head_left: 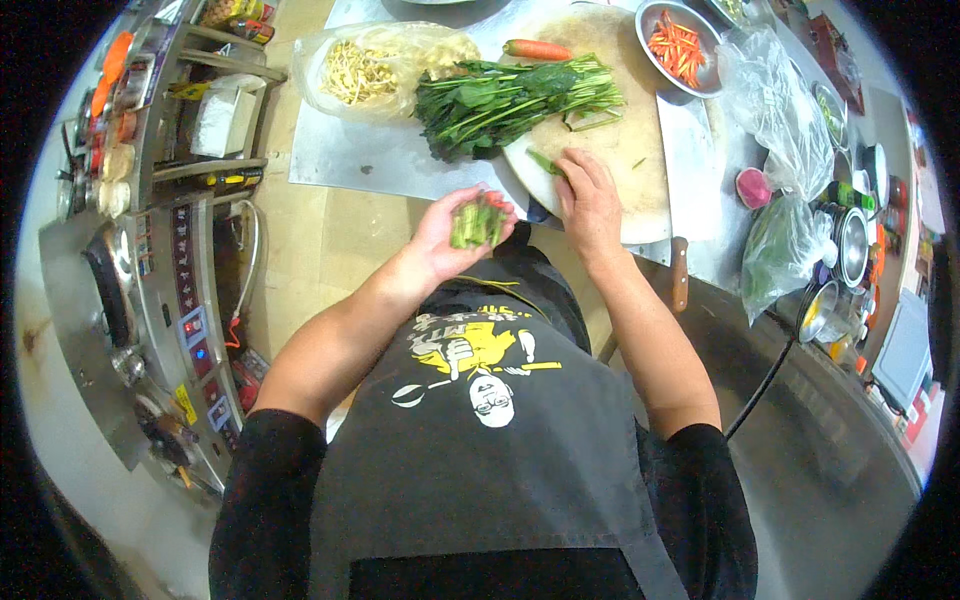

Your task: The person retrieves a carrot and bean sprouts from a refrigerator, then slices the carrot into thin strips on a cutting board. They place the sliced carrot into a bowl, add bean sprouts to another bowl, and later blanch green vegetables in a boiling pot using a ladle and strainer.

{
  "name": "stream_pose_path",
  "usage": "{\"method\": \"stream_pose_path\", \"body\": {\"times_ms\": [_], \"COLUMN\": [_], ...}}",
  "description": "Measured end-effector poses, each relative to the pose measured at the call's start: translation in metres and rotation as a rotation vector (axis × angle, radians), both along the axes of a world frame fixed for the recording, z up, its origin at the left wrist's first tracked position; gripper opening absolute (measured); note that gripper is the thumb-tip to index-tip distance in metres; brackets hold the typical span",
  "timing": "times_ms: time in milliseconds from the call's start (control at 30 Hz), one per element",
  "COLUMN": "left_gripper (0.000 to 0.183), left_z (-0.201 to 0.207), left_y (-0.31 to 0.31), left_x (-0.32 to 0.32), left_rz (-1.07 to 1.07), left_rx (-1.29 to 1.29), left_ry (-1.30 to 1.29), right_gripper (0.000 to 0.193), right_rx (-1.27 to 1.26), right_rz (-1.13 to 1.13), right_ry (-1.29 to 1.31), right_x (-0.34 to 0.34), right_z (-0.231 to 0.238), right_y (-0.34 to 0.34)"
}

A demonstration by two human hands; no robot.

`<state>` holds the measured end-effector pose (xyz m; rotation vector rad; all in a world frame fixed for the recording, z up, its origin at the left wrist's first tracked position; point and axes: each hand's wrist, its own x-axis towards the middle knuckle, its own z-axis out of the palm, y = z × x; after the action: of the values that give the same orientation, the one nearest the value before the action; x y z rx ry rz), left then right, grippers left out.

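Observation:
Palm up, my left hand cups a small heap of cut green stems with a bit of red among them, off the table's near edge. My right hand rests on the round cutting board, its fingers bunched against a short green vegetable piece. A bunch of leafy greens lies beyond both hands, its pale cut stems on the board. Behind it is a whole carrot. Along the board's right side lies a cleaver with a wooden handle.
A clear bag of bean sprouts lies at the far left of the metal table. Beyond the board stands a steel bowl of carrot strips. Plastic bags and stacked bowls crowd the right. Shelves stand at left.

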<state>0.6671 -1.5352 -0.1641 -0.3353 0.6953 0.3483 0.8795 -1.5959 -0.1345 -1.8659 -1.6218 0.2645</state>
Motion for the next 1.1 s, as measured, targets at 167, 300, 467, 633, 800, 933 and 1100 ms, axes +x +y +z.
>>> {"method": "stream_pose_path", "body": {"times_ms": [167,300,467,633,800,933,1100], "left_gripper": [0.026,0.029,0.027,0.023,0.022,0.025,0.026], "left_z": [-0.015,-0.004,0.013,0.036,0.057,0.072,0.083], "left_y": [-0.002,-0.005,-0.001,0.009,0.019,0.023,0.033], "left_x": [0.028,0.027,0.013,-0.001,-0.047,-0.091,-0.150], "left_rz": [-0.011,0.005,0.039,0.053,0.111,0.223,0.393], "left_rx": [0.043,0.031,0.000,-0.051,0.026,0.182,0.227], "left_ry": [0.082,-0.150,-0.235,-0.385,-0.271,-0.222,-0.150], "right_gripper": [0.025,0.024,0.029,0.036,0.037,0.028,0.030], "right_rx": [0.040,0.043,0.111,-0.033,-0.341,-0.164,-0.294], "right_rz": [0.006,0.104,0.092,-0.236,-0.247,-0.225,-0.421], "right_ry": [0.226,0.241,0.277,0.093,-0.211,-0.080,0.000], "right_x": [-0.048,-0.102,-0.093,0.012,0.066,0.040,-0.001], "right_z": [0.002,0.014,0.061,0.051,0.035,0.038,0.046], "right_y": [-0.003,-0.007,-0.011,-0.005,0.007,0.038,0.085]}}
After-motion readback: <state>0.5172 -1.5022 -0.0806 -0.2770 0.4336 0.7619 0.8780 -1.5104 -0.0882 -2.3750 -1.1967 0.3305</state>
